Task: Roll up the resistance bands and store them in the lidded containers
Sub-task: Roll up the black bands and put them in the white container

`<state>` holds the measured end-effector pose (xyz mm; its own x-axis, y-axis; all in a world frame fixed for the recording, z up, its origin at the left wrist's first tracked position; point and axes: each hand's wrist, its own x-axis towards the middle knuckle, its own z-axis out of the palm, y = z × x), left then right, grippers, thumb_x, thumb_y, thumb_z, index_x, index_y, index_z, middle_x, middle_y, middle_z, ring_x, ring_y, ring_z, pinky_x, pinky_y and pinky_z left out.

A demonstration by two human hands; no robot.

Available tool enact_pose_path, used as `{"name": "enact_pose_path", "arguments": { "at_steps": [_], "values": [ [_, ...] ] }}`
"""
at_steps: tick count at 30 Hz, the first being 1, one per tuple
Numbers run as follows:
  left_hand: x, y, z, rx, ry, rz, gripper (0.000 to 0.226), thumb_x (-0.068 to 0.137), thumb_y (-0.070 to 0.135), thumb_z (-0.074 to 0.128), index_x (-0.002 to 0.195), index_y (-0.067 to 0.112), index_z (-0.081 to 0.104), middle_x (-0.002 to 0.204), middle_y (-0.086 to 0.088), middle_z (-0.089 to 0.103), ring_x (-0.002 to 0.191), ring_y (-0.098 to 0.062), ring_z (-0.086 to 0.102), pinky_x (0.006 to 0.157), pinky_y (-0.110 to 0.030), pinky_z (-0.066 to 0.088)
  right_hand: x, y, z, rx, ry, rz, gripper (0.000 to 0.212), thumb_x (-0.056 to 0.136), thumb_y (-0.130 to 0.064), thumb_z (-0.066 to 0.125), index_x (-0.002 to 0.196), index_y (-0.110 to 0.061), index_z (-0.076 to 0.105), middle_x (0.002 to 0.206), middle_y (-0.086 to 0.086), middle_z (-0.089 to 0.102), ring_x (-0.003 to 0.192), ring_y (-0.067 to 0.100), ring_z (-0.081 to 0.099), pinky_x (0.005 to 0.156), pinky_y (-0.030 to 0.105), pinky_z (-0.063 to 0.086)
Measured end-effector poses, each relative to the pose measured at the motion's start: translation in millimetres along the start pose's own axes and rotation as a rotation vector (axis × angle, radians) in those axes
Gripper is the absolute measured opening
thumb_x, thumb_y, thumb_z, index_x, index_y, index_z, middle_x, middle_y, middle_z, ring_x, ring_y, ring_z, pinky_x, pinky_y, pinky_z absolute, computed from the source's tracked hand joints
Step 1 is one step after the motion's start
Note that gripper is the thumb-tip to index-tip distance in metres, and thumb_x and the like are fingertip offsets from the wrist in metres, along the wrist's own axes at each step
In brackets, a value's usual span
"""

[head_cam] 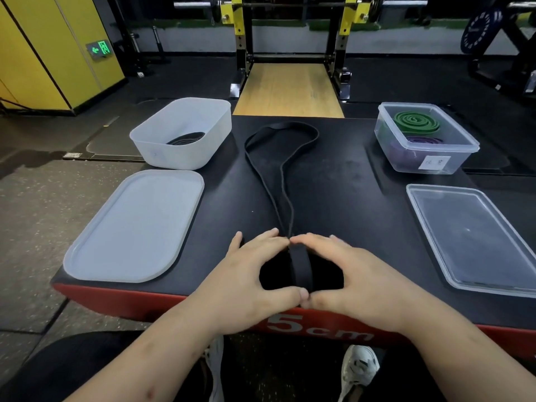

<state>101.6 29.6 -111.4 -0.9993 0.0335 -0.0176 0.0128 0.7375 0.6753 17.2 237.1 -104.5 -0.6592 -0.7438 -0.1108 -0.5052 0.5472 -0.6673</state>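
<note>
Left hand (246, 274) and right hand (356, 274) both curl round the rolled end of the black band (300, 265) at the desk's (348, 198) near edge; the loose length runs straight away from them, so roll forward.

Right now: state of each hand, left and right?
Left hand: fingers curled round the rolled end of the black rubber resistance band.
Right hand: fingers curled round the same roll.
</note>
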Motion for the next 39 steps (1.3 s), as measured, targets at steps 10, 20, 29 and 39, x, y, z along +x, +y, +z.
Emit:
{"name": "enact_pose_path", "arguments": {
  "at_steps": [10, 20, 29, 39],
  "values": [
    [6.5, -2.0, 8.0, 0.040, 0.030, 0.040, 0.073, 0.081, 0.069, 0.060, 0.147, 0.043, 0.042, 0.121, 0.056, 0.022, 0.142, 0.022, 0.002, 0.126, -0.037, -0.010, -7.3, 8.0, -6.9, -0.060, 0.014, -0.024, 0.083, 0.078, -0.061, 0.077, 0.146, -0.067, 0.029, 0.135, -0.037, 0.050, 0.131, -0.014, 0.044, 0.106, 0.020, 0.040],
    [4.5, -4.1, 4.3, 0.001, 0.022, 0.029, 0.061, 0.081, 0.062, 0.070, 0.134, 0.059, 0.040, 0.126, 0.052, 0.024, 0.135, 0.029, 0.004, 0.126, -0.033, -0.007, 54.2, 13.1, 2.1, 0.138, 0.254, 0.100, 0.034, 0.094, -0.033, 0.072, 0.125, -0.046, 0.065, 0.104, -0.021, 0.072, 0.092, -0.006, 0.062, 0.081, 0.013, 0.044],
    [3.0, 1.2, 1.0, -0.010, 0.032, 0.061, 0.055, 0.081, 0.059, 0.071, 0.115, 0.080, 0.034, 0.131, 0.048, 0.029, 0.140, 0.019, 0.013, 0.127, -0.041, -0.002, 62.7, 15.9, 3.5, -0.243, 0.192, -0.010, 0.035, 0.102, -0.034, 0.063, 0.135, -0.042, 0.063, 0.147, -0.021, 0.054, 0.139, 0.011, 0.041, 0.118, 0.042, 0.031],
    [7.5, -5.8, 5.1, 0.007, 0.041, 0.018, 0.072, 0.077, 0.076, 0.048, 0.141, 0.044, 0.048, 0.139, 0.043, 0.036, 0.144, 0.018, 0.008, 0.127, -0.037, -0.004, 7.8, 10.4, -20.3, -0.005, -0.041, -0.026, 0.085, 0.084, -0.027, 0.079, 0.145, -0.065, 0.034, 0.132, -0.048, 0.050, 0.130, -0.021, 0.043, 0.106, 0.006, 0.034]
  ]
}}
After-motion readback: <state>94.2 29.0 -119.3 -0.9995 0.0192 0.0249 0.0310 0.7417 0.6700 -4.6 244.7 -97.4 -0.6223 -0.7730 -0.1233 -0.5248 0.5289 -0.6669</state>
